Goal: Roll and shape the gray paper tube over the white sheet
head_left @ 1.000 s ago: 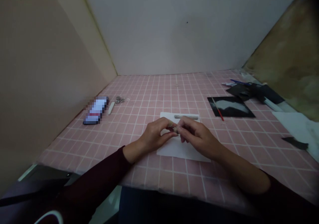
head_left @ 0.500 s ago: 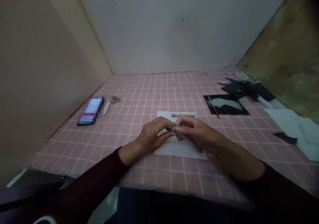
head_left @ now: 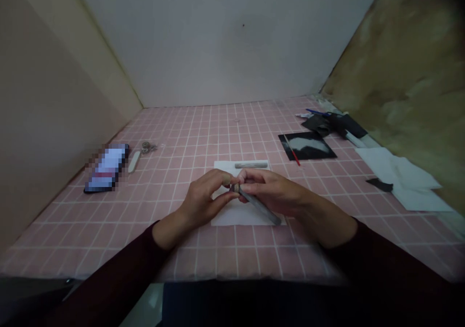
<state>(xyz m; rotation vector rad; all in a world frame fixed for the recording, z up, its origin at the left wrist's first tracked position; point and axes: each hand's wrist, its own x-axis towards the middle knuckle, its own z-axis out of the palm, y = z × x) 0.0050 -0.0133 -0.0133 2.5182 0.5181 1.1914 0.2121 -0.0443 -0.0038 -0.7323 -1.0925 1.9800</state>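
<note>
My left hand (head_left: 204, 194) keeps a fine grip over the white sheet (head_left: 227, 215), thumb and fingertips pinching a small ring-like piece (head_left: 236, 188) whose details are too small for me to make out. My right hand (head_left: 269, 187) meets it there, its grip pressed around a grey stick (head_left: 262, 208), the upper end against the small piece or just beside it; I cannot tell which. The stick slants down toward me and to the right, its lower end above or on the sheet near the right edge. Both forearms, in dark sleeves, reach in over the near edge of the table (head_left: 189, 138), dressed in a pink cloth with a white grid.

Just beyond my hands, a second grey stick (head_left: 250, 164) lies crosswise at the sheet's far edge. To the right, a red-ended rod (head_left: 295, 156) lies across a dark sheet (head_left: 310, 146) with a pale patch, its red tip past the near edge. Behind sit dark scraps (head_left: 317, 123) and a blue rod (head_left: 314, 112); nearer, a curved black scrap (head_left: 379, 185) lies by white papers (head_left: 392, 164). On my left, a blurred phone (head_left: 109, 164) lies near a pale flat strip (head_left: 134, 162) and small metallic items (head_left: 146, 147).
</note>
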